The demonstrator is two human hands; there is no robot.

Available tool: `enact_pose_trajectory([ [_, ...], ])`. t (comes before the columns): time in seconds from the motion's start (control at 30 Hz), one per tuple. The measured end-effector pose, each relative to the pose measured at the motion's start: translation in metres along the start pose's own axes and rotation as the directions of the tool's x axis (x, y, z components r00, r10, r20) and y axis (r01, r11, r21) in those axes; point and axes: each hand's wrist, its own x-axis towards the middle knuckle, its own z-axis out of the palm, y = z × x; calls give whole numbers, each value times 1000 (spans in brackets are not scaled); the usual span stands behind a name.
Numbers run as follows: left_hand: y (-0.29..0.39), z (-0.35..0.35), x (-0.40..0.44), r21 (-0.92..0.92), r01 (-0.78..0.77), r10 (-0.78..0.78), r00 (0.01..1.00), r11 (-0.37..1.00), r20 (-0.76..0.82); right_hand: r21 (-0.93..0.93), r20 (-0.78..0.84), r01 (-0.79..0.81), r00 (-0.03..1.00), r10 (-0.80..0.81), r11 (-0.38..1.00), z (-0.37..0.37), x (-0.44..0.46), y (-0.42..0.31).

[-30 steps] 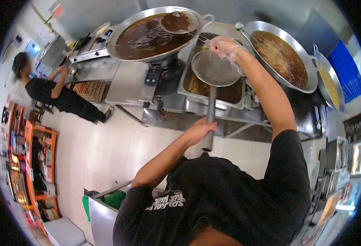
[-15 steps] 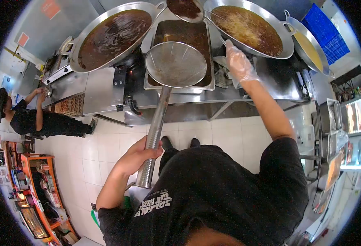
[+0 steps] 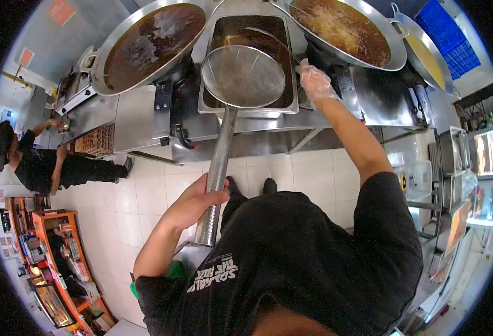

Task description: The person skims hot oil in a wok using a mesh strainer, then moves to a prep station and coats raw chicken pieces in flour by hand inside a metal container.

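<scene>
My left hand (image 3: 193, 203) is wrapped round the thick metal handle of a fine-mesh skimmer (image 3: 243, 77). The skimmer's round mesh is held level over the near part of a rectangular steel pan (image 3: 292, 92), which has dark oily liquid inside. My right hand (image 3: 316, 84), in a clear plastic glove, is closed on the thin handle of a ladle (image 3: 274, 38). The ladle's head is down in the pan behind the mesh, mostly hidden. At the right, a wok (image 3: 344, 28) of bubbling brown oil stands near my right hand. Another wok (image 3: 154, 47) of dark oil is on the left.
A pan of yellow liquid (image 3: 424, 59) sits at the far right. Burner controls (image 3: 162, 109) line the steel counter's front. A co-worker (image 3: 39, 159) stands at the left beside trays of eggs (image 3: 95, 140). An orange shelf (image 3: 61, 246) is at lower left.
The ladle, with dark contents before, has come down from above the back of the pan into it. My right hand moved slightly left and down. The skimmer stays over the pan.
</scene>
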Motion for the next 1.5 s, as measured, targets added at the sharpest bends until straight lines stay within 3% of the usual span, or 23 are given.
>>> enact_pose_trajectory([
  [0.07,3,-4,5,12,1,-1,1000,1000,-17,-63,-34,10,999,-12,998,5,6,1],
  [0.17,4,-4,9,27,16,-15,1000,1000,-27,-63,102,-19,994,26,998,4,10,7],
  [0.37,5,-9,20,25,13,-13,1000,1000,-19,-69,44,-58,997,61,996,-18,-1,-6],
  [0.5,6,-16,34,95,-3,7,999,995,-33,-83,-93,91,991,-99,992,3,0,1],
  [0.6,9,-14,39,136,15,-13,1000,991,-18,-111,149,-121,979,137,986,-10,-2,-3],
  [0.7,3,-14,52,151,-80,88,995,985,-48,147,139,-181,977,160,972,-40,-5,-23],
  [0.73,0,-15,60,155,-105,113,993,982,-38,147,10,-49,999,48,988,-7,-6,-3],
  [0.8,-2,-16,75,158,-134,139,990,978,-22,177,-63,68,996,-58,982,17,-7,1],
  [0.87,-3,-15,92,165,-141,143,990,976,-3,260,51,22,998,-37,965,-15,-18,-21],
  [0.93,-39,-17,132,127,-181,182,983,975,7,397,362,-46,926,-110,917,-22,-23,-18],
  [0.97,-46,-19,146,109,-208,208,978,972,13,556,497,-226,861,-103,800,-36,-24,-20],
  [1.0,-39,-17,148,139,-183,181,983,973,24,633,622,-430,778,-93,644,-49,-26,-23],
  [1.03,-31,-15,146,167,-157,153,988,973,34,661,741,-698,665,-94,277,-75,-32,-29],
  [1.1,-27,-24,143,262,-122,105,991,957,77,780,623,-618,782,-27,93,-106,-49,-37],
  [1.17,-26,-42,144,396,-118,67,988,911,140,728,642,-643,761,92,239,-167,-51,-49],
  [1.27,-11,-105,108,528,-375,190,909,762,371,745,536,-544,833,140,385,-222,-24,-69],
  [1.3,2,-129,84,403,-380,256,909,832,328,747,454,-495,867,203,444,-231,-5,-79],
  [1.33,17,-157,60,272,-384,309,909,882,279,757,396,-380,914,90,531,-244,15,-92],
  [1.37,24,-190,45,183,-369,357,929,911,95,729,389,-291,921,-25,620,-245,51,-99],
  [1.4,36,-222,28,266,-469,515,846,842,-138,703,377,-185,916,-140,687,-246,86,-106],
  [1.43,51,-251,20,467,-424,613,680,776,-401,342,73,540,800,-595,769,-214,138,-98],
  [1.47,68,-283,14,610,-354,699,470,709,-539,-392,-253,771,435,-864,503,-184,190,-90],
  [1.5,76,-321,14,630,-309,702,328,712,-632,-314,-222,665,642,-734,677,-172,223,-118],
])
